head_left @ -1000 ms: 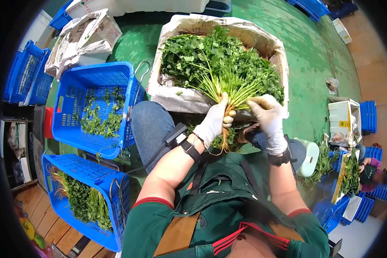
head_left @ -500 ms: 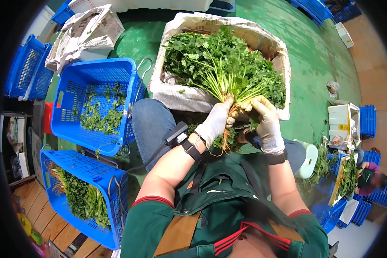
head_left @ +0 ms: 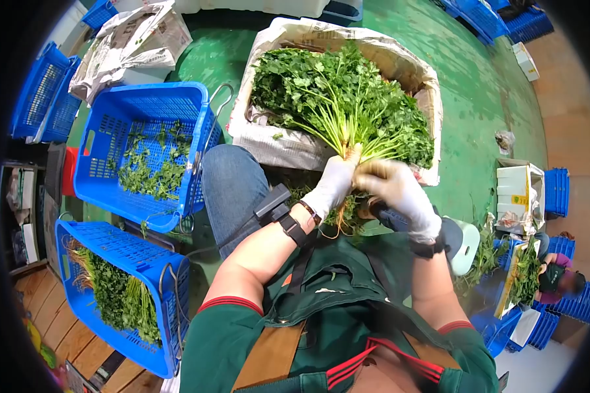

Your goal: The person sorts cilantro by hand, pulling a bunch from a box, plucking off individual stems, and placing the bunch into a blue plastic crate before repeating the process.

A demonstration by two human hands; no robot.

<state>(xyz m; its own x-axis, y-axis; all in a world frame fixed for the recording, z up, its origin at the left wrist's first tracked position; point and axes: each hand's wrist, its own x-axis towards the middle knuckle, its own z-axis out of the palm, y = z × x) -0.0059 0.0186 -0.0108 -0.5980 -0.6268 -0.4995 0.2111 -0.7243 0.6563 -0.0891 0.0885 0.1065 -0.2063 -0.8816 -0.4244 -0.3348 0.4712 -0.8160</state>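
My left hand (head_left: 334, 180), in a white glove, is closed around the root end of a bunch of leafy celery (head_left: 347, 124). The pale stems fan out away from me, and thin brownish roots hang below the fist. My right hand (head_left: 390, 187), gloved too, is at the base of the stems just right of the left one. Its fingers curve toward the bunch but are smeared by motion. Beyond both hands, a white box (head_left: 278, 147) lined with printed sheeting holds more of the same greens, and the bunch's leaves overlap them.
At left, a blue basket (head_left: 128, 203) has loose leafy bits in it. Nearer me, another blue basket (head_left: 111, 239) contains bunches with roots. Cut greens lie on the floor between my knees. A pale green stool (head_left: 467, 245) stands right; a person (head_left: 560, 278) sits farther right.
My right hand has shifted slightly down and turned, its fingers now blurred beside the stem base. The leaf that hung under it no longer shows. My left hand keeps its hold.
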